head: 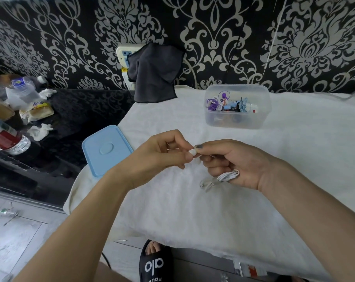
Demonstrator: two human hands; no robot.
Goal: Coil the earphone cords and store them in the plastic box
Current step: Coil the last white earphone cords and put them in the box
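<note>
Head view shows both my hands raised over the white cloth-covered worktop (294,159). My right hand (239,165) has its grip closed on a white earphone cord (223,177): the coiled bundle is held under the curled lower fingers, and a short loop hangs out toward the worktop. My left hand (162,153) pinches the small white earbud (192,152) at the cord's free end, fingertip against thumb, just beside the right thumb.

Step in hand, as I judge it: finishing the coil by securing the loose earbud end.

Procedure for doing it well:
1. Keep the right-hand grip firm on the bundle so the turns do not spring apart.
2. Guide the earbud end with the left hand, without tugging, around or through the coil.
3. Tuck the hanging loop in before release; a trailing loop may snag.

The clear rectangular plastic box (238,119) stands open at the far side of the worktop, well apart from my hands, already holding a tangle of purple, blue and white earphones (229,103). Its light blue plastic lid (105,149) lies at the left edge of the worktop, near my left hand.
</note>
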